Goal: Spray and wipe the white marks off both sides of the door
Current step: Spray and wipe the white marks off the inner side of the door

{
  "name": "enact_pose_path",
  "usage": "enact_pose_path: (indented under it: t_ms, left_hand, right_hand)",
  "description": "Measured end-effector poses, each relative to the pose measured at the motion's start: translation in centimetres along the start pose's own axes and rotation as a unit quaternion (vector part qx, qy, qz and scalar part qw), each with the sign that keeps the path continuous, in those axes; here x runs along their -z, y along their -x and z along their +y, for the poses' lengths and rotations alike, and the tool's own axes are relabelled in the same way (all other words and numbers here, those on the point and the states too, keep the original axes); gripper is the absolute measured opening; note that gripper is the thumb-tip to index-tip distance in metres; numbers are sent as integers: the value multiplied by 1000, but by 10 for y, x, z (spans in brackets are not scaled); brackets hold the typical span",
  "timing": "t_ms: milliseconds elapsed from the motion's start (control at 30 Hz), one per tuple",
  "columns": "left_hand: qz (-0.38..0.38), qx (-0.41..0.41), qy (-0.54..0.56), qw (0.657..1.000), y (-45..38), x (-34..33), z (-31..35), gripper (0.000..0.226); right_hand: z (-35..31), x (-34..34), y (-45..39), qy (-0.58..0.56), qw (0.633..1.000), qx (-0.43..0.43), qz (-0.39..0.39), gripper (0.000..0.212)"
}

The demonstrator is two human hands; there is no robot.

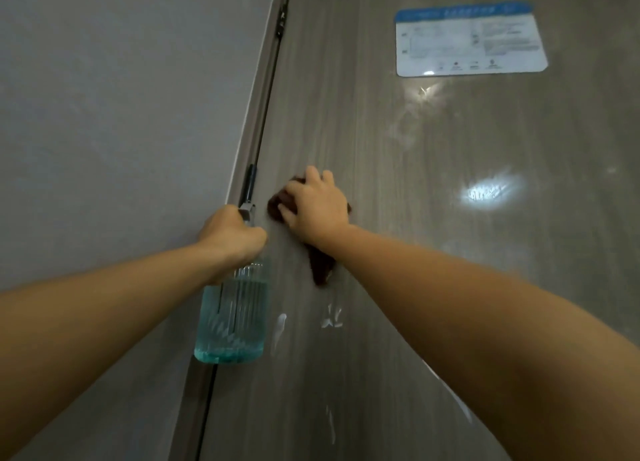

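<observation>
Right hand [317,202] is flat on the door [433,287], fingers spread and only lightly bent, pressing a dark brown cloth [320,263] against the wood, with a tail of the cloth hanging out toward six o'clock under the wrist. Left hand [233,233] is wrapped tight round the neck of the spray bottle [232,318], which hangs just beside the door's hinge edge, pale blue liquid filling most of it; whether a finger sits on the trigger, I can't tell. White marks [330,316] show on the door at six o'clock from the cloth, a smear at seven o'clock, a thin streak lower still, and hazy patches up at two o'clock near the blue-and-white sticker [469,39]. So this side looks far from done, and the other side is out of sight. The risks, as I judge them: wiping only where the hand is and missing those lower marks; a dry cloth smearing the white rather than lifting it; the bottle knocking the door frame [258,121] as the arm swings; and wet spray reaching the sticker and lifting its edge.
</observation>
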State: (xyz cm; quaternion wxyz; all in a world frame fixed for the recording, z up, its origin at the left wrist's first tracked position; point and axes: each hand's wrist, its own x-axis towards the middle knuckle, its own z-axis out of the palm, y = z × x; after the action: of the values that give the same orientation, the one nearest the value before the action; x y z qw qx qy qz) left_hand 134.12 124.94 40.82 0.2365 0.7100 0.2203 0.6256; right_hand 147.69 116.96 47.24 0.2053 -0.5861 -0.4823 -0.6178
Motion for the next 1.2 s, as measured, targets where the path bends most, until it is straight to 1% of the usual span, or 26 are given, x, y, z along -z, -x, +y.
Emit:
enact_pose_path:
  t_ms: [67, 100, 167, 300, 400, 500, 567, 667, 733, 800, 900, 933, 1000, 1067, 1200]
  left_hand:
    - [3, -1, 3, 1000, 1, -2, 1, 14]
    - [2, 2, 6, 1000, 1, -3, 2, 12]
    - [4, 12, 11, 1000, 1, -3, 3, 9]
    - [15, 14, 40, 999, 2, -5, 12, 7]
    - [-16, -4, 51, 999, 13, -11, 26, 9]
    - [-61, -30, 55, 996, 39, -21, 43, 23]
    - [-92, -44, 64, 993, 61, -29, 54, 21]
    - [-136, -52, 114, 983, 89, -43, 68, 14]
    - [-157, -53, 157, 974, 103, -53, 80, 16]
    - [-173, -56, 177, 967, 114, -65, 95, 21]
    - [-196, -57, 169, 964, 128, -83, 116, 39]
    - [-202, -53, 160, 965, 132, -89, 122, 41]
    - [-213, -49, 155, 963, 140, -101, 133, 37]
    - [-223, -47, 158, 961, 147, -117, 141, 42]
    - [-248, -50, 162, 954, 166, -147, 153, 48]
  right_hand:
    - [-5, -5, 19, -17, 989, 130, -67, 40]
    - [-5, -5, 28, -25, 980, 171, -97, 41]
    - [-1, -2, 40, -32, 971, 199, -128, 42]
    - [17, 16, 52, -5, 970, 193, -147, 44]
    - [38, 30, 62, 6, 974, 170, -149, 45]
    - [65, 48, 72, 10, 980, 126, -153, 46]
    - [85, 61, 79, 8, 983, 92, -158, 46]
    - [116, 81, 88, 11, 984, 49, -169, 46]
    - [135, 95, 95, 20, 985, 31, -169, 46]
    - [155, 109, 102, 31, 985, 11, -171, 46]
    - [186, 131, 114, 38, 981, -15, -187, 42]
    - [196, 140, 118, 40, 980, -23, -194, 41]
    - [218, 156, 129, 50, 976, -45, -207, 40]
    - [240, 172, 141, 53, 973, -70, -212, 39]
    - [287, 200, 167, 71, 970, -124, -197, 34]
